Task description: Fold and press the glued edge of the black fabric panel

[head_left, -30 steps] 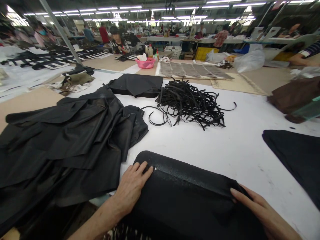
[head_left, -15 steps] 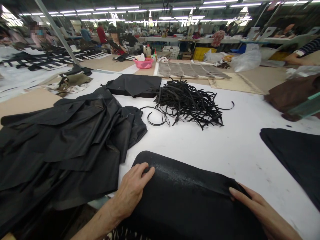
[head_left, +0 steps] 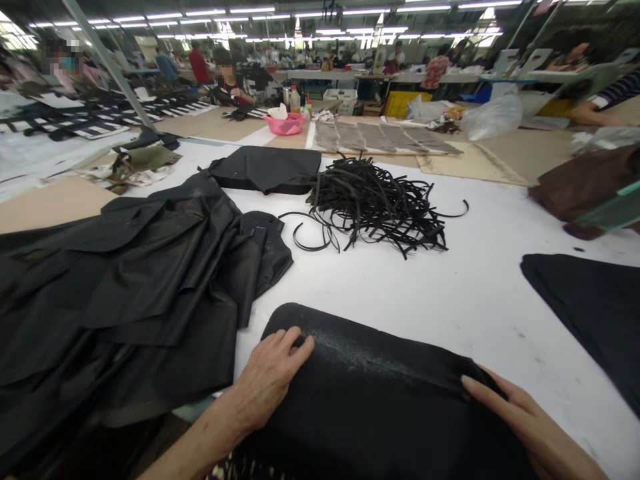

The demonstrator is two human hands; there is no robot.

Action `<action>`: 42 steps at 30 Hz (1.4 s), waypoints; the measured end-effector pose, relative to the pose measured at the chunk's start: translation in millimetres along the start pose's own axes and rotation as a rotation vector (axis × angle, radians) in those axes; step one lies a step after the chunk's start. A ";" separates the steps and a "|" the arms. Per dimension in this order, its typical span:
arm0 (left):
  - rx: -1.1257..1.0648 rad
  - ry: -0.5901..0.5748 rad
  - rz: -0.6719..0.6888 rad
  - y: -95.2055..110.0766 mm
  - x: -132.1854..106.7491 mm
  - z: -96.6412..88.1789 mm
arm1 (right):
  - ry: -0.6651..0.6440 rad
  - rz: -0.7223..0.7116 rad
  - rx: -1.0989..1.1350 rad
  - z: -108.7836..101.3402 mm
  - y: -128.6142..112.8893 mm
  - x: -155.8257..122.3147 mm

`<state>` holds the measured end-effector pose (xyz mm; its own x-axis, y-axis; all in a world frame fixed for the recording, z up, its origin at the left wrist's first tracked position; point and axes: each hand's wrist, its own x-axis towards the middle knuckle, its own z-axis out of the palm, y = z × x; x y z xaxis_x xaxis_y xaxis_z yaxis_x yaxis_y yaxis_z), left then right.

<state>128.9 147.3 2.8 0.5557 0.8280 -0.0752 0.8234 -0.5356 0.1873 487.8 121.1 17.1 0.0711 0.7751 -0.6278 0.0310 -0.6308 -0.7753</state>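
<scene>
A black fabric panel (head_left: 380, 400) with a rounded far-left corner lies in front of me, a pale dusty streak running along its upper part. My left hand (head_left: 275, 363) rests on its left side, fingers curled and thumb close to them, gripping the cloth. At the right edge my right hand (head_left: 510, 403) holds the panel between thumb on top and fingers underneath. A heap of loose black fabric pieces (head_left: 165, 287) lies left of my left hand. Beyond the panel is a tangled pile of thin black strips (head_left: 377, 203).
A stack of black pieces (head_left: 270, 167) sits behind the heap. More black fabric (head_left: 590, 300) lies at right, near a brown bundle (head_left: 590, 187). A pink basket (head_left: 284, 125) stands farther back. A slanted metal pole (head_left: 107, 63) rises at left; several people work in the background.
My left hand has shifted very slightly right on the panel. My right hand keeps its hold, and the view has moved a little.
</scene>
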 end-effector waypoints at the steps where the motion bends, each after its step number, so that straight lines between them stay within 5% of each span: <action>1: -0.042 0.024 -0.038 0.3 0.6 1.1 | 0.014 -0.043 -0.044 -2.7 2.2 1.9; 9: -0.408 0.219 -0.319 7.9 14.7 -4.7 | 0.384 -0.151 -0.493 -13.3 21.2 8.0; 13: -0.467 0.168 -0.368 17.2 21.4 -10.2 | 0.521 -0.259 -0.610 -11.0 29.4 9.3; 23: -0.170 0.170 -0.428 23.6 33.5 3.4 | 0.496 -0.296 -0.686 -12.6 34.2 14.3; 42: -0.265 0.190 -0.389 14.8 31.9 10.8 | 0.499 -0.205 -0.688 -16.6 43.4 23.0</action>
<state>160.1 164.0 -7.4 0.1628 0.9866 -0.0135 0.8941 -0.1417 0.4248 507.3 111.0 -29.8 0.4212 0.8712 -0.2521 0.6744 -0.4867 -0.5553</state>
